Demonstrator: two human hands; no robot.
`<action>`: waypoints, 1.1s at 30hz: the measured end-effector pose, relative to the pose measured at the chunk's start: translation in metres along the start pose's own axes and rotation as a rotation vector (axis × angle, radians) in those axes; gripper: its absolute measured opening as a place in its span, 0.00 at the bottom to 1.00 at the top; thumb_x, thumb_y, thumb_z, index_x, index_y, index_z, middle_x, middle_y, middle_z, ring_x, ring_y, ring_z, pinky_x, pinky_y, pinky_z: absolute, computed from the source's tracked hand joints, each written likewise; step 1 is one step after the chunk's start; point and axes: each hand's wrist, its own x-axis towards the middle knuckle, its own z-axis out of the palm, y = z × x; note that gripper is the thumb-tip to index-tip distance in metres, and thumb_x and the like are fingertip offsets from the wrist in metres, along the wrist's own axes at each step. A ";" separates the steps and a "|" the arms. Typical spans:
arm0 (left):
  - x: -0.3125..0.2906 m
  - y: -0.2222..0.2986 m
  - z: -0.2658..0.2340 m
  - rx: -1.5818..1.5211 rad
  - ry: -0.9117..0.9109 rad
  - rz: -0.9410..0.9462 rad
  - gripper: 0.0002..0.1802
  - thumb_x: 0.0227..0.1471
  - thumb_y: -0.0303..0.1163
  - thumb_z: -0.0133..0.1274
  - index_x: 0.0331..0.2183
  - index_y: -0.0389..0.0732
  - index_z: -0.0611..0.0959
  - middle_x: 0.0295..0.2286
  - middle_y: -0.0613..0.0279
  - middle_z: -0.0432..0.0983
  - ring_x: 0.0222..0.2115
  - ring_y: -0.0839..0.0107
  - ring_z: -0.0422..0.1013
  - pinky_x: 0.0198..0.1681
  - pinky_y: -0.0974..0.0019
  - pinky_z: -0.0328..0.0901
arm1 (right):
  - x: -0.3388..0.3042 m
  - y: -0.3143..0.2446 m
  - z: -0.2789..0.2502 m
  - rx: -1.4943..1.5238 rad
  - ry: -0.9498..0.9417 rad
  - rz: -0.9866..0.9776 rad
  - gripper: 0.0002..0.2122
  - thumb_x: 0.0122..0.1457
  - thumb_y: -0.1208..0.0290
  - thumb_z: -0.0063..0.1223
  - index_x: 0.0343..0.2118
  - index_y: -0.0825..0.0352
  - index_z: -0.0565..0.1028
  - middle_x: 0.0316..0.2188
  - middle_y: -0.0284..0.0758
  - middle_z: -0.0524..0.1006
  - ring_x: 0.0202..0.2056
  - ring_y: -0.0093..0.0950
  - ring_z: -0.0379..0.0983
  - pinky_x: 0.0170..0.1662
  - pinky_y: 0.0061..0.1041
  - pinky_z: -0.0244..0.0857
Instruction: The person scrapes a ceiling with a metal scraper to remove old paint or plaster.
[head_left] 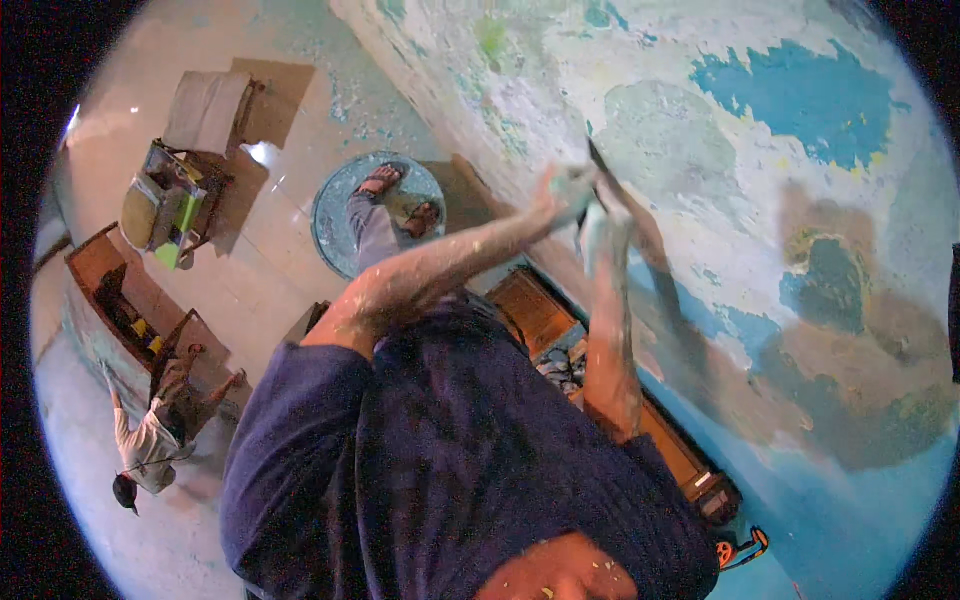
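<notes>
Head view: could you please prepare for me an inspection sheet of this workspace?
Surface: wall, patchy white, pale green and blue, with shadows falling on it.
Job's things: thin dark tool at the hands; too blurred to tell its kind.
Clutter: orange-and-black item at lower right, kind unclear; brown wooden furniture near the wall.
Grip: left hand and right hand close together by the wall; finger positions blurred.
Cables: nothing seen.
Surroundings: wearer's feet over a round blue table; another person at lower left.
</notes>
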 end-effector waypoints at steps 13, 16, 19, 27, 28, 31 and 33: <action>0.038 -0.042 -0.009 0.034 0.082 -0.027 0.18 0.50 0.39 0.47 0.32 0.33 0.80 0.27 0.48 0.77 0.28 0.71 0.73 0.35 0.63 0.65 | 0.007 -0.027 0.017 0.480 0.146 0.185 0.15 0.55 0.73 0.41 0.41 0.77 0.71 0.41 0.49 0.73 0.42 0.35 0.69 0.46 0.27 0.60; 0.081 -0.082 -0.023 -0.038 -0.021 -0.013 0.18 0.50 0.39 0.49 0.33 0.31 0.80 0.23 0.61 0.77 0.25 0.79 0.68 0.29 0.68 0.65 | 0.031 0.005 0.052 0.539 0.151 0.145 0.14 0.54 0.74 0.40 0.39 0.76 0.72 0.35 0.48 0.75 0.37 0.35 0.70 0.42 0.29 0.61; 0.077 -0.099 -0.013 0.110 0.310 0.190 0.16 0.47 0.39 0.48 0.27 0.36 0.81 0.23 0.49 0.76 0.24 0.69 0.72 0.34 0.63 0.66 | 0.021 -0.037 0.045 0.595 0.127 0.231 0.13 0.53 0.74 0.40 0.37 0.76 0.73 0.33 0.47 0.75 0.34 0.34 0.70 0.39 0.30 0.62; 0.083 -0.083 -0.025 0.007 0.111 -0.133 0.15 0.46 0.39 0.48 0.28 0.38 0.82 0.23 0.53 0.77 0.26 0.69 0.74 0.33 0.65 0.67 | 0.029 -0.029 0.052 0.320 0.065 0.235 0.16 0.57 0.68 0.39 0.41 0.74 0.72 0.34 0.49 0.75 0.35 0.37 0.72 0.37 0.32 0.62; 0.053 -0.058 -0.029 0.008 0.036 0.045 0.15 0.49 0.37 0.49 0.33 0.36 0.81 0.25 0.59 0.77 0.24 0.76 0.70 0.29 0.68 0.66 | 0.014 -0.035 0.045 0.487 0.351 -0.001 0.16 0.57 0.66 0.40 0.41 0.74 0.72 0.33 0.50 0.75 0.35 0.38 0.72 0.36 0.32 0.62; 0.081 -0.103 -0.032 -0.098 0.013 0.132 0.15 0.49 0.37 0.50 0.35 0.37 0.81 0.25 0.57 0.77 0.25 0.74 0.71 0.31 0.67 0.66 | 0.019 -0.056 0.047 0.558 0.412 0.030 0.17 0.56 0.65 0.42 0.40 0.75 0.72 0.34 0.52 0.74 0.33 0.39 0.72 0.36 0.33 0.62; 0.087 -0.101 -0.046 0.390 0.050 0.417 0.15 0.49 0.37 0.50 0.36 0.38 0.81 0.26 0.56 0.78 0.26 0.73 0.72 0.32 0.67 0.67 | 0.031 -0.017 0.079 0.396 0.330 0.134 0.17 0.56 0.64 0.42 0.39 0.75 0.71 0.35 0.55 0.73 0.36 0.43 0.72 0.38 0.34 0.62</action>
